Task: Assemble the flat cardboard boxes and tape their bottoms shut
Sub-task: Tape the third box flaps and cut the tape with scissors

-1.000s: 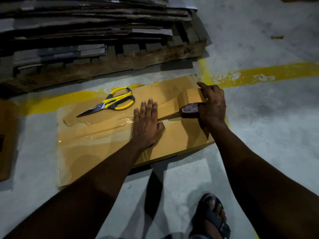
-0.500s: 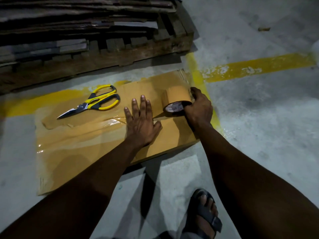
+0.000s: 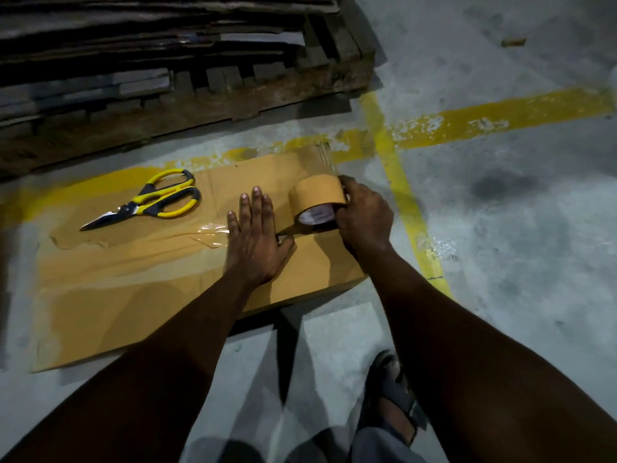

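A brown cardboard box (image 3: 140, 295) stands on the concrete floor with its taped bottom facing up. Glossy brown tape runs along its middle seam. My left hand (image 3: 255, 238) lies flat on that seam, fingers straight, pressing the tape down. Just to its right, my right hand (image 3: 362, 218) grips a brown tape roll (image 3: 317, 198) standing on edge on the box, with a strip stretched from the roll to under my left hand. Yellow-handled scissors (image 3: 150, 200) lie on the box's far left part.
A wooden pallet (image 3: 207, 98) stacked with flat cardboard sheets (image 3: 133, 25) sits right behind the box. Yellow painted lines (image 3: 500, 111) cross the floor on the right. My sandalled foot (image 3: 392, 406) stands on the floor near the box's front right corner.
My right hand has brought the tape roll a little closer to my left hand. My view has shifted, so the box sits lower and further left. My left hand stays pressed on the seam.
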The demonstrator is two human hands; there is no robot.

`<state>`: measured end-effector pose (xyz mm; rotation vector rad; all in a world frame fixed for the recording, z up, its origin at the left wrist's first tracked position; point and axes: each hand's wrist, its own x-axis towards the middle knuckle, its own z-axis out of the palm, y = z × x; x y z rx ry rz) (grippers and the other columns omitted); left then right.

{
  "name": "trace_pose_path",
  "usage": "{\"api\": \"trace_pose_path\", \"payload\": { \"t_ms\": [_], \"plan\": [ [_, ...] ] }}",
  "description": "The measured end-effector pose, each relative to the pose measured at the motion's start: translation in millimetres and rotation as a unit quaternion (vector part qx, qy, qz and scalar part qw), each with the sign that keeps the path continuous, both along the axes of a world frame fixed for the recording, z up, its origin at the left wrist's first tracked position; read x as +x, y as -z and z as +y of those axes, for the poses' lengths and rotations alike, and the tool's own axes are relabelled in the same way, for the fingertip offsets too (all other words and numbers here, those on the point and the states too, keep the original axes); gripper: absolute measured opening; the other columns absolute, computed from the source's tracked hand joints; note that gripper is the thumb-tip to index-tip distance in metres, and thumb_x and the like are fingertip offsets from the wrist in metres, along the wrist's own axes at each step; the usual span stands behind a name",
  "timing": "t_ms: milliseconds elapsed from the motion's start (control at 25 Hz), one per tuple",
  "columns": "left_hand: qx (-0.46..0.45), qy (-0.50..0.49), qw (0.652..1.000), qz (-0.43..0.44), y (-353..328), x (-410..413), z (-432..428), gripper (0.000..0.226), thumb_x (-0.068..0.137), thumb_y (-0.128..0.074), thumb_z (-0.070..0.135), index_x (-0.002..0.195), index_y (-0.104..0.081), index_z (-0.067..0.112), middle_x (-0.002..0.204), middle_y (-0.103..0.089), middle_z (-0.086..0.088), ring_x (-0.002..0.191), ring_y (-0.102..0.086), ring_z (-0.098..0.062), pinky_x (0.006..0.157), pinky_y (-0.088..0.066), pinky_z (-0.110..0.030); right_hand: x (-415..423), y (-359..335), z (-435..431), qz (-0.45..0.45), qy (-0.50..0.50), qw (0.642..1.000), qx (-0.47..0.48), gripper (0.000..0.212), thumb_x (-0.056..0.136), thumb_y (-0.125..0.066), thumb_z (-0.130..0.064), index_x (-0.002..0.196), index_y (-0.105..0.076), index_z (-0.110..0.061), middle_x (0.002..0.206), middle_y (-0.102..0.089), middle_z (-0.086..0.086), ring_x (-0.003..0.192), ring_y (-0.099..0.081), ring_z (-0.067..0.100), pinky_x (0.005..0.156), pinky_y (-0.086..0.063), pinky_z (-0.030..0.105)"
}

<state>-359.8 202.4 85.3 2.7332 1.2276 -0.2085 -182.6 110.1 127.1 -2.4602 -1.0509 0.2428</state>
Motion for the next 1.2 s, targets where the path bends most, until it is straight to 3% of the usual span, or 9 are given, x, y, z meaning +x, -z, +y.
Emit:
{"api": "trace_pose_path", "payload": {
  "t_ms": [160, 320, 400, 520, 680, 840, 1040, 1200],
  "plan": [
    [0.004, -0.003, 1.000, -0.003, -1, -1, 0, 0.088, 0.089, -0.022, 0.059, 0.153, 0.003, 0.004, 0.161, 0.012, -0.014, 0.148, 0.010, -0.032, 0.118, 0.000, -0.053, 13, -1, -3, -0.037, 0.017, 0.997, 0.061, 0.057, 0.075, -0.053, -0.012, 0.131, -0.058, -0.022, 0.108, -0.069, 0.009, 0.094, -0.065, 0.038, 0.071, -0.054, 0.046],
    [-0.001, 0.002, 1.000, 0.000, -9, 9, -6, 0.088, 0.088, -0.025, 0.058, 0.152, 0.005, 0.006, 0.160, 0.014, -0.013, 0.147, 0.013, -0.033, 0.118, 0.002, -0.053, 8, 12, 5, 0.140, 0.041, 0.983, 0.108, 0.050, 0.079, -0.059, -0.003, 0.129, -0.062, -0.013, 0.120, -0.065, 0.014, 0.109, -0.059, 0.035, 0.086, -0.051, 0.042],
    [-0.022, 0.022, 0.999, -0.021, -10, 29, -16, 0.092, 0.087, -0.028, 0.059, 0.152, 0.010, 0.007, 0.160, 0.017, -0.012, 0.147, 0.015, -0.031, 0.118, 0.004, -0.053, 17, 15, 5, 0.162, 0.018, 0.982, 0.100, 0.044, 0.080, -0.065, -0.006, 0.123, -0.065, -0.008, 0.117, -0.066, 0.018, 0.108, -0.061, 0.035, 0.085, -0.050, 0.039],
    [-0.028, -0.014, 0.999, -0.033, -7, 44, -22, 0.090, 0.091, -0.029, 0.060, 0.151, 0.012, 0.006, 0.159, 0.019, -0.012, 0.146, 0.018, -0.030, 0.118, 0.006, -0.051, 28, 8, 8, 0.119, 0.045, 0.985, 0.116, 0.046, 0.078, -0.056, 0.000, 0.122, -0.065, -0.010, 0.106, -0.070, 0.022, 0.097, -0.066, 0.038, 0.074, -0.052, 0.040],
    [-0.027, -0.016, 0.999, -0.029, -4, 41, -21, 0.090, 0.090, -0.025, 0.062, 0.151, 0.011, 0.007, 0.159, 0.020, -0.012, 0.146, 0.019, -0.029, 0.119, 0.004, -0.051, 34, 2, 2, 0.043, 0.074, 0.983, 0.161, 0.057, 0.080, -0.052, 0.004, 0.134, -0.057, -0.011, 0.122, -0.065, 0.016, 0.108, -0.061, 0.035, 0.084, -0.048, 0.039],
    [-0.027, -0.018, 0.999, -0.024, -5, 43, -21, 0.090, 0.090, -0.023, 0.061, 0.152, 0.011, 0.006, 0.159, 0.020, -0.013, 0.146, 0.019, -0.030, 0.119, 0.004, -0.051, 37, -2, -4, -0.007, 0.135, 0.984, 0.115, 0.057, 0.089, -0.050, -0.005, 0.140, -0.051, -0.030, 0.128, -0.055, 0.008, 0.105, -0.059, 0.032, 0.077, -0.047, 0.038],
    [-0.018, -0.008, 1.000, -0.021, -4, 41, -23, 0.087, 0.091, -0.021, 0.060, 0.152, 0.008, 0.006, 0.159, 0.019, -0.013, 0.146, 0.017, -0.031, 0.118, 0.004, -0.052, 58, 16, -26, 0.011, 0.187, 0.981, 0.054, 0.057, 0.094, -0.047, -0.006, 0.145, -0.047, -0.033, 0.127, -0.058, 0.009, 0.111, -0.055, 0.032, 0.084, -0.045, 0.038],
    [-0.012, 0.003, 1.000, -0.022, -4, 43, -25, 0.087, 0.089, -0.018, 0.059, 0.152, 0.005, 0.004, 0.160, 0.015, -0.015, 0.147, 0.014, -0.033, 0.117, 0.004, -0.053, 62, 21, -10, 0.016, 0.215, 0.970, 0.112, 0.052, 0.095, -0.048, -0.007, 0.142, -0.051, -0.028, 0.125, -0.061, 0.009, 0.112, -0.058, 0.031, 0.089, -0.045, 0.038]
  ]
}}
